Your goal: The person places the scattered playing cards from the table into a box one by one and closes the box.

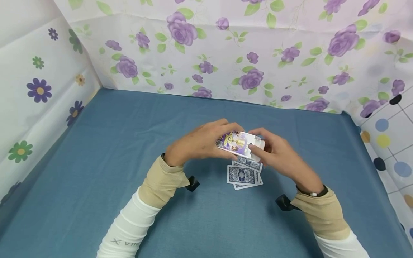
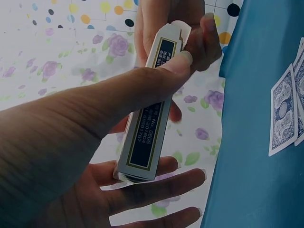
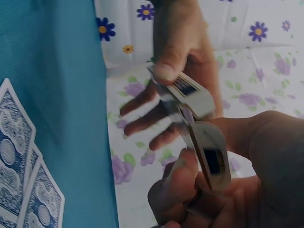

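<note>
A small playing-card box (image 1: 237, 143) with a purple and yellow printed face is held in the air between both hands. My left hand (image 1: 208, 141) grips its left end, thumb on one narrow side and fingers at the opposite side. At the box's right end, my right hand (image 1: 279, 152) holds it near a raised white flap, thumb on the printed face. In the right wrist view the end flap (image 3: 213, 154) stands folded out. Below the box, several blue-backed playing cards (image 1: 242, 175) lie face down, loosely overlapping. The left wrist view shows the box's dark printed side (image 2: 146, 135).
Blue cloth (image 1: 213, 222) covers the table. Behind it hangs a purple-flowered sheet (image 1: 206, 50), with a flower-print sheet (image 1: 38, 107) on the left and a dotted, lined sheet (image 1: 387, 150) on the right. Black wrist-camera mounts (image 1: 285, 202) stick out beneath the wrists.
</note>
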`<state>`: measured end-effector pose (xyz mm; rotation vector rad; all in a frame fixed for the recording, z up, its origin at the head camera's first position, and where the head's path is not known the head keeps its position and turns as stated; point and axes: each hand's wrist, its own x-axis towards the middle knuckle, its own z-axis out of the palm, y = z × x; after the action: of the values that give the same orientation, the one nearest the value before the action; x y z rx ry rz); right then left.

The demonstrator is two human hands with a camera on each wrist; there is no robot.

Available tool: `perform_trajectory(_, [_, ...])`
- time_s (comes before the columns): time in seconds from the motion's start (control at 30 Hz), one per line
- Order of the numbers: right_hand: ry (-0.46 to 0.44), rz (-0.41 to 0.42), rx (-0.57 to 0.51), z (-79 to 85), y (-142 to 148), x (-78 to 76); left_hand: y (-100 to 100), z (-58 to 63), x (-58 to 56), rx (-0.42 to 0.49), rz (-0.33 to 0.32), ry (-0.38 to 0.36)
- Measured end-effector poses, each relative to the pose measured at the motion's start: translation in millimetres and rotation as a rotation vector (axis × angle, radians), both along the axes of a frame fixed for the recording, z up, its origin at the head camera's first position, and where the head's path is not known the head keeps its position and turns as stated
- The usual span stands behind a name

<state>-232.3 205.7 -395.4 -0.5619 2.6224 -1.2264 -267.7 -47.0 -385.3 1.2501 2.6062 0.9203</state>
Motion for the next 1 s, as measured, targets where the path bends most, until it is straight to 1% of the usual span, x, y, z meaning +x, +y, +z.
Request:
perform_trajectory(0.1, [0.024,-0.018,0.037,-2.7,-3,0.1,1,-0.8,0.3,-0.01,-0.008,0.005])
perform_trajectory(0.2, [0.019,-0.027,0.033,-3.6,-4,-0.2,0,-2.0,-0.7,0.012,-0.005,-0.012])
perform_trajectory(0.3, [-0.002,-0.022,-0.004,-2.4,-2,-1.0,-2,-2.8,-2.4,0.045,0.0,-0.035])
perform_trajectory(0.43, [-0.022,0.017,-0.077,2.2,5,-2.8,-5,-2.8,-5.1,0.07,0.018,-0.043])
perform_trajectory(0.53, [-0.012,0.039,-0.112,5.7,11,-5.2,-9,-2.1,-6.8,0.062,0.039,-0.035])
perform_trajectory(0.7, [-0.014,0.033,-0.136,5.3,17,-10.4,-12,-0.4,-8.6,0.049,0.057,-0.036])
perform_trajectory(0.87, [-0.024,0.038,-0.106,-1.2,23,-16.0,-14,0.7,-9.3,0.035,0.062,-0.032])
perform_trajectory(1.0, [0.003,0.042,-0.087,-3.4,28,-17.8,-15,1.6,-9.8,0.029,0.06,-0.031])
